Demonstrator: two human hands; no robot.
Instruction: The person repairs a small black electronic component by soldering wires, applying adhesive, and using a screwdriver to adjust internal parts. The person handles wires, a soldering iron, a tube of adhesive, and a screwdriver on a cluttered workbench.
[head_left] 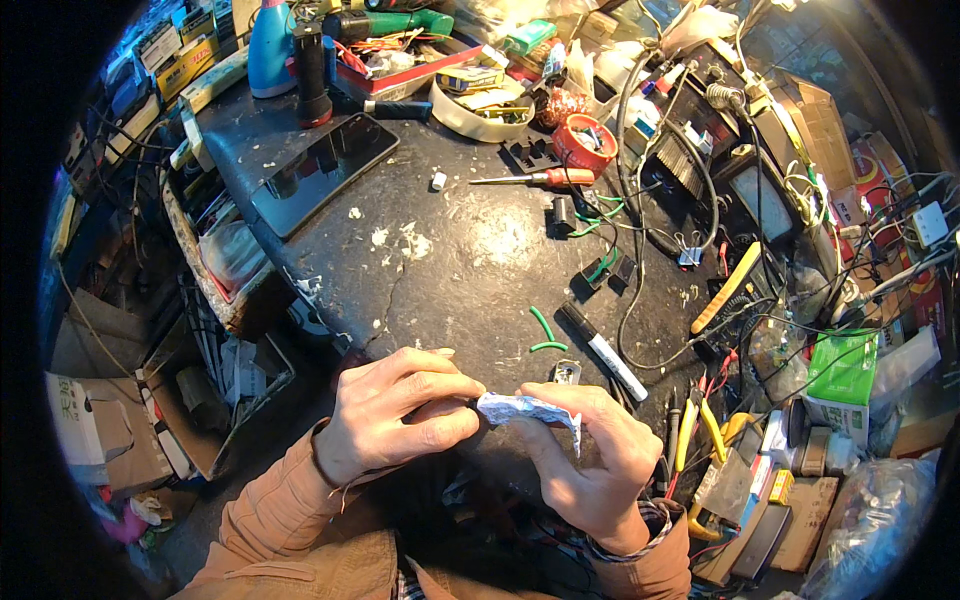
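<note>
Wrapper [527,408] looks crumpled, pale blue-white, pinched in right-hand fingers [592,402].

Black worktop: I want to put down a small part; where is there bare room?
The worktop has one wide, scuffed free patch bordered by the phone, red screwdriver, green wire pieces and left hand. Crowded: the far edge, around the round tub, and the right side, around the yellow handles.
</note>
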